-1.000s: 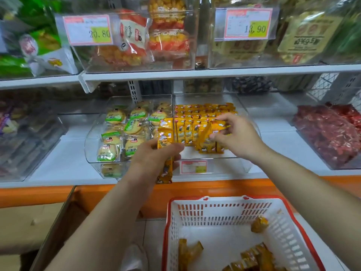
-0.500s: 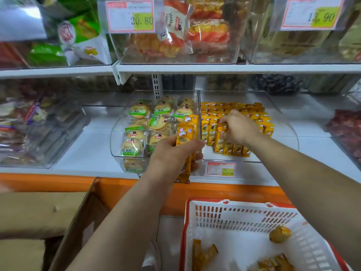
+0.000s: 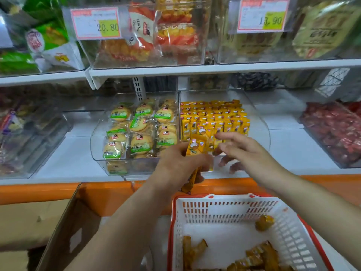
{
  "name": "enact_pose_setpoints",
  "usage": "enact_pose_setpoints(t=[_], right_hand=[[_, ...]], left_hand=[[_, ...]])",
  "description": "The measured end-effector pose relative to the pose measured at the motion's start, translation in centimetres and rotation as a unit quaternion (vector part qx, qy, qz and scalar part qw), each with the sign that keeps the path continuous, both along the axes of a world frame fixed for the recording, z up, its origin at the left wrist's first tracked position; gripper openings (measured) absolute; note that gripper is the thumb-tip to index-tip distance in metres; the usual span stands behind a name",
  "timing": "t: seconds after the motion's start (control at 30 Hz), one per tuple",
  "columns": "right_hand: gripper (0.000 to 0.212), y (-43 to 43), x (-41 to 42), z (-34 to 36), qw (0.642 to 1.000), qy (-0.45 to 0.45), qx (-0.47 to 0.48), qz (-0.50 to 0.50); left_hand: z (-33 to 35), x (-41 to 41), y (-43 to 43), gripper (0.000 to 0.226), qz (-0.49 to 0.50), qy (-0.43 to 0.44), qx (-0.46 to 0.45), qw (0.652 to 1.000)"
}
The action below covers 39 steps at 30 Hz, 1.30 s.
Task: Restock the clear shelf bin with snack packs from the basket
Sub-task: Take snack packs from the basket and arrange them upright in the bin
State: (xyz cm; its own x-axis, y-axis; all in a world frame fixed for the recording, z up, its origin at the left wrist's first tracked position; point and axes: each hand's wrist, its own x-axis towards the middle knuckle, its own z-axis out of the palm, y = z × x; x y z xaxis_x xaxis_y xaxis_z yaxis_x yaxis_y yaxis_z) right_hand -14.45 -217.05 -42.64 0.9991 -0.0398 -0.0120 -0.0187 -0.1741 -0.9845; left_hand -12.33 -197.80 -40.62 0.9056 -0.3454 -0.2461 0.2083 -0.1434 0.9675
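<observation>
Snack packs (image 3: 195,147) are clutched in the left hand (image 3: 181,165) at the clear bin (image 3: 261,122) front. Right hand (image 3: 246,151) beside them, fingers spread, holding nothing

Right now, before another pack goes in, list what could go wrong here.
1. The left hand clutches several orange snack packs at once, some hanging below the fist; one could slip and land outside the basket.
2. The right hand, open-fingered, reaches close to the upright rows in the clear bin; a nudge might topple them.
3. The neighbouring compartment of green-labelled cakes sits right beside; a pack could land there.
</observation>
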Motion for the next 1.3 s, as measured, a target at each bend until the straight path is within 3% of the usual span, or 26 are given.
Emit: enact_pose_setpoints(t=[0.07, 0.27, 0.43, 0.53, 0.67, 0.83, 1.03, 1.23, 1.3], right_hand=[[0.018, 0.0, -2.1, 0.1, 0.997, 0.032, 0.071, -0.014], [0.005, -1.1, -3.4, 0.0, 0.988, 0.080, 0.112, -0.065], [0.019, -1.8, -3.1, -0.2, 0.978, 0.076, 0.157, -0.118], [0.019, -2.4, -2.8, 0.0, 0.979, 0.061, 0.146, -0.125], [0.024, -2.6, -2.9, -0.5, 0.990, 0.074, 0.104, -0.064], [0.037, -2.4, -2.7, -0.2, 0.997, 0.057, 0.061, -0.007], [0.050, -2.6, -2.2, 0.4, 0.975, 0.016, 0.210, -0.076], [0.033, -2.7, -0.8, 1.0, 0.989, -0.054, 0.112, -0.083], [0.035, -2.6, 1.3, 1.2, 0.991, -0.071, 0.060, -0.093]], left_hand=[[-0.1, -0.9, -1.2, 0.005, -0.041, -0.006, 0.003, 0.999], [-0.4, -1.9, -3.1, 0.014, -0.075, -0.009, 0.008, 0.997], [-0.6, -1.9, -3.6, 0.014, -0.062, 0.009, 0.023, 0.998], [-0.5, -1.4, -3.5, 0.020, -0.010, 0.013, -0.010, 1.000], [-0.1, -1.1, -2.9, 0.025, 0.050, 0.001, -0.041, 0.998], [-0.3, -1.2, -2.8, 0.025, 0.046, -0.027, -0.012, 0.998], [-0.7, -0.7, -2.4, 0.020, 0.037, -0.035, 0.008, 0.999], [-0.8, 0.1, -1.3, 0.027, 0.049, -0.037, 0.019, 0.998], [-0.7, 0.7, -0.3, 0.018, 0.074, -0.047, 0.030, 0.996]])
